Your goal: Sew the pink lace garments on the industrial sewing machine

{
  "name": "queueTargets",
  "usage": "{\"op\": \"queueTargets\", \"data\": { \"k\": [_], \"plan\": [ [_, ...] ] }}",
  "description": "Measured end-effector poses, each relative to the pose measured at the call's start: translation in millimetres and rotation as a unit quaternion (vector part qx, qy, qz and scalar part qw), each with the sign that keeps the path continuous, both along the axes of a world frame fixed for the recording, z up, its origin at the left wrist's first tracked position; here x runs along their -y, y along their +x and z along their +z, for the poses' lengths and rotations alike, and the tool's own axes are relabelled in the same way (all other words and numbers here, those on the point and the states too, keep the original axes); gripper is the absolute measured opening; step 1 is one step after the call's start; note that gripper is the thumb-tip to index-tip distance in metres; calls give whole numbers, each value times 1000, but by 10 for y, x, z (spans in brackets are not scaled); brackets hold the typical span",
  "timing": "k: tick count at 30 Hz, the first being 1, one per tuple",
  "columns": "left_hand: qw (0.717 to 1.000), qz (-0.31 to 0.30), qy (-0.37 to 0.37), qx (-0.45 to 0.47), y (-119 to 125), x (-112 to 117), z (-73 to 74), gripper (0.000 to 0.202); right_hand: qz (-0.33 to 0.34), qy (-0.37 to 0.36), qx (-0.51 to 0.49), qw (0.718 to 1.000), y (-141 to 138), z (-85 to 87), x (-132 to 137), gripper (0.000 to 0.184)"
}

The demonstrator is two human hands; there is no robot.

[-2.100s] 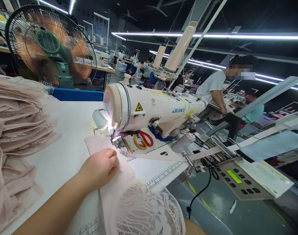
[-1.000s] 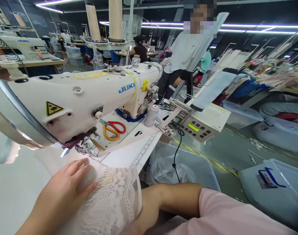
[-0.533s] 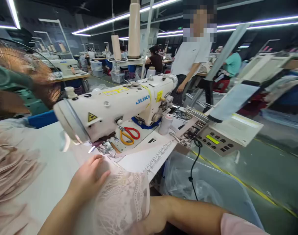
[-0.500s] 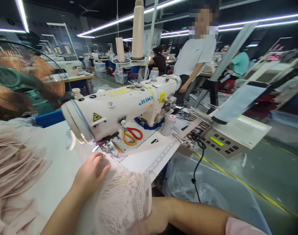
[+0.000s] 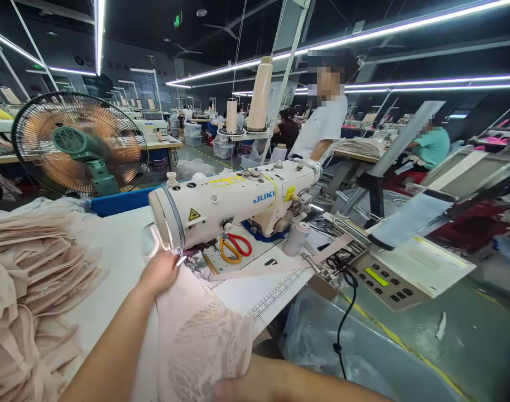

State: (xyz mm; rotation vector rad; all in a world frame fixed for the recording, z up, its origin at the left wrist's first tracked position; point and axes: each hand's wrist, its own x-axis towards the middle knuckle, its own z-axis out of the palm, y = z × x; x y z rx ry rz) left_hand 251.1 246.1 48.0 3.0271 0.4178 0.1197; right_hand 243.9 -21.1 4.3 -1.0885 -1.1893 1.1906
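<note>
Between the hands (image 5: pixel 160 272) (image 5: pixel 242 385), lace fabric (image 5: pixel 196 335).

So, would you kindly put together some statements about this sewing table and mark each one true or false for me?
1. The left hand touches the pale fabric at the lit end of the sewing machine. True.
2. In the picture, the scissors lie to the left of the grey thread spool. True.
3. The scissors are blue all over. False: they show mainly red and orange.
4. A fan and a pile of cloth are on the picture's left side. True.
5. The sewing machine is black. False: it is mostly white.
6. The pale fabric is plain all over. False: its lower part has a lacy pattern.
</note>
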Motion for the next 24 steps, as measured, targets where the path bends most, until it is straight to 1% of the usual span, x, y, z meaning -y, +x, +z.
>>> {"op": "queueTargets", "data": {
  "k": [4,8,12,14,17,20,24],
  "plan": [
    [1000,-13,8,-28,28,-26,27,38,4,-25,-32,999,3,-5,-23,77],
    [999,-24,17,-45,39,-26,76,41,-18,-27,-48,998,-14,-5,-26,73],
    [998,-26,29,-53,37,-6,113,42,-27,-69,-44,996,-28,-36,-27,81],
    [998,-28,30,-52,36,-9,107,42,-22,-82,-49,995,-35,-53,-29,82],
    [998,-29,23,-47,38,-32,71,42,-28,-79,-73,994,-52,-73,-32,80],
    [999,-24,18,-44,39,-58,31,43,-50,-72,-95,992,-80,-84,-33,77],
    [999,-31,20,-32,34,-76,14,41,-85,-85,-107,987,-121,-89,-35,74]
  ]
}}
